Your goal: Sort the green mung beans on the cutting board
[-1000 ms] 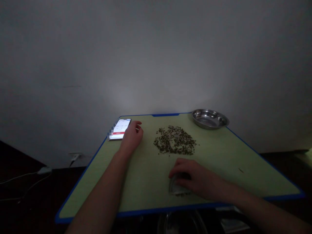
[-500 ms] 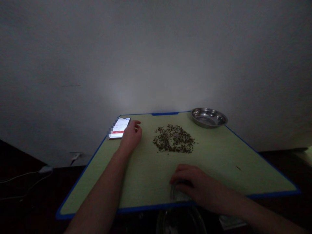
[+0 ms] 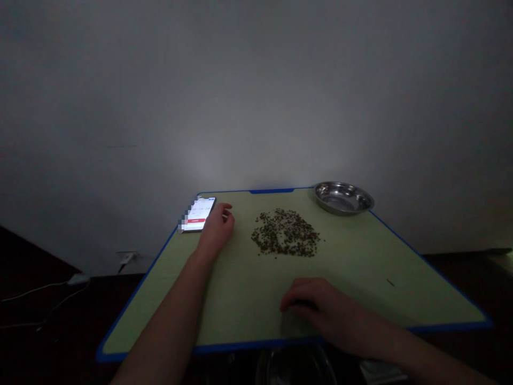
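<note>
Clasping a dim clear container near the front edge of the table, the right hand could drop it if its grip slackens. The left hand curls loosely, fingers parted, beside a phone.

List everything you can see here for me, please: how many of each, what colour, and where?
Wall: one, grey, behind the table
Table: one, pale green with blue edging, centre
Small pieces: too many to count, dark brown, spread mid-table
Phone: one, lit white screen with red bar, table's far left
Bowl: one, silver, far right corner
Sliver: one, dark, table's right
Clear object: one, see-through, blurred, under the right hand
Round vessel: one, dark, below the near edge
Plug: one, whitish, low on the left wall
Cables: at least two, pale, lower left
Hands: two, bare; left beside the phone, right near the front edge
</note>
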Demonstrator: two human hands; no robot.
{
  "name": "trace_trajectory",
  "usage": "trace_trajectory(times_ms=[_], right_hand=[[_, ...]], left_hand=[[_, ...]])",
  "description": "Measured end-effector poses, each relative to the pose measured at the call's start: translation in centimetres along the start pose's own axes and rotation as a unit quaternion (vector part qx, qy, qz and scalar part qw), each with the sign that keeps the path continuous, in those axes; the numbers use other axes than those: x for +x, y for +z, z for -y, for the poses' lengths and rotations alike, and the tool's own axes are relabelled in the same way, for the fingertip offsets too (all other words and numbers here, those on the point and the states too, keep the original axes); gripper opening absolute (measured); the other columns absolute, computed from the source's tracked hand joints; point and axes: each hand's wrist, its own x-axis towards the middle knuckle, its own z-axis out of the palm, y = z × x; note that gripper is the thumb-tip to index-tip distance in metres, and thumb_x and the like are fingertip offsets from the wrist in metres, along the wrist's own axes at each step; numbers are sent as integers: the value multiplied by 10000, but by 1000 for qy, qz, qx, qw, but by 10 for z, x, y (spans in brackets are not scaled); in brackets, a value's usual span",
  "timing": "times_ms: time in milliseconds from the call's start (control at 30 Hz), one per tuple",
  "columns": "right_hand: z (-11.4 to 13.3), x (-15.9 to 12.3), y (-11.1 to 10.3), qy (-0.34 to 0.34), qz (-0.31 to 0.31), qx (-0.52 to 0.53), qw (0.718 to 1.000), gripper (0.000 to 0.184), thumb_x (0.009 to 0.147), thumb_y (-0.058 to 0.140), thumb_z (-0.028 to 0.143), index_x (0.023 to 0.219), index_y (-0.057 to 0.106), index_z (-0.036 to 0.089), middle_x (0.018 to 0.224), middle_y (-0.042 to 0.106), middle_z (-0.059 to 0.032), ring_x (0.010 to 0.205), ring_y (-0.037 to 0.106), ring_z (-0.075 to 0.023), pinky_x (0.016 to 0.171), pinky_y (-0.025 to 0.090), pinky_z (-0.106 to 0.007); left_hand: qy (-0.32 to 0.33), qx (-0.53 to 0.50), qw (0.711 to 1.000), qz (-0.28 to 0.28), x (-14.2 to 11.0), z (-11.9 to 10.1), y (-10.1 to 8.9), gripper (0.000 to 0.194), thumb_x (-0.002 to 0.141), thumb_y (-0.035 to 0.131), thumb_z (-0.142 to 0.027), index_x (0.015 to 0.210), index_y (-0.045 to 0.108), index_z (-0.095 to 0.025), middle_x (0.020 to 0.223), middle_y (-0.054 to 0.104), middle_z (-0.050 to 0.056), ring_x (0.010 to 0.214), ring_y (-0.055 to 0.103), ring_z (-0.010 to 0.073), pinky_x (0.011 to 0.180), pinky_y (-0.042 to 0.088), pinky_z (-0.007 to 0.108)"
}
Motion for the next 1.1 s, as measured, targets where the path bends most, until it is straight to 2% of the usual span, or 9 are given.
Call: trace_trajectory(times_ms=[267,333,467,567,800,1100], right_hand=[[4,-1,-4,-4,-6,26,1000,204,890,511,173,957,699,218,954,680,-23,921,605,-157,864,451,-288],[0,-4,-6,8,-31,41,999,209,898,506,224,972,700,227,990,680,-32,953,604,-172,886,451,-306],[-18,-15,-7,64,-125,71,988,218,872,525,316,952,715,243,1019,690,-53,972,618,-214,906,469,-357],[-32,-25,-9,89,-174,83,977,252,855,520,381,917,729,257,971,708,-56,942,642,-233,878,503,-357],[-46,-34,-15,82,-221,71,969,239,822,567,401,914,756,288,971,735,-40,923,679,-230,813,553,-271],[-51,-34,-5,120,-257,132,950,241,745,633,386,910,762,267,989,742,-56,901,695,-233,758,570,-246]], left_hand=[[-6,10,1000,6,-1,2,-1,292,783,456,-236,1056,544,-181,879,627,49,709,605,151,651,481,289],[-10,15,1000,10,-2,0,-1,297,781,451,-223,1060,541,-174,881,624,50,711,601,148,660,480,289],[-9,23,999,20,-6,-2,1,293,782,452,-224,1053,544,-160,883,624,58,712,596,150,665,478,291],[-6,28,999,19,-9,-2,4,284,779,451,-217,1040,553,-166,858,625,45,697,591,146,666,471,288],[3,45,998,45,-13,-7,4,230,801,442,-228,963,596,-171,792,635,27,711,577,151,684,445,281],[16,49,995,83,-14,-15,1,223,819,430,-249,898,622,-169,761,646,30,684,574,146,660,419,264]])
